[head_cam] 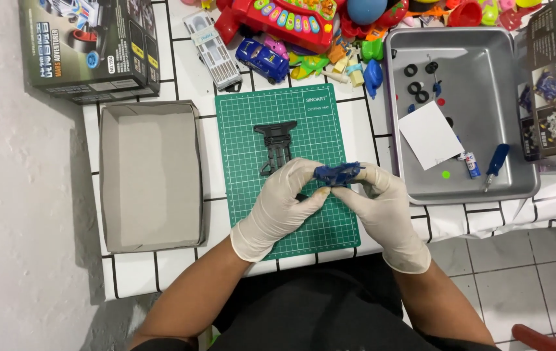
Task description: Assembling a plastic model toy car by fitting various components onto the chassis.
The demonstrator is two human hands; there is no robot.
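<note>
- A blue plastic toy car body (337,173) is held above the green cutting mat (252,117), pinched between both gloved hands.
- The left hand (281,205) is closed on its near end with thumb and fingertips.
- The right hand (382,201) is closed narrowly on its far end.
- A black toy chassis (275,144) is seen lying on the mat, just beyond the hands.
- A grey metal tray (486,45) with small black wheels (417,88) and a blue-handled screwdriver (495,162) is noted at right.

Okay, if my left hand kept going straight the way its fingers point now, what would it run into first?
Your left hand points up and to the right, its fingertips already touching the blue toy part that both hands hold. So that part comes first, and just past it the right hand. Depth beyond them is unclear.
</note>
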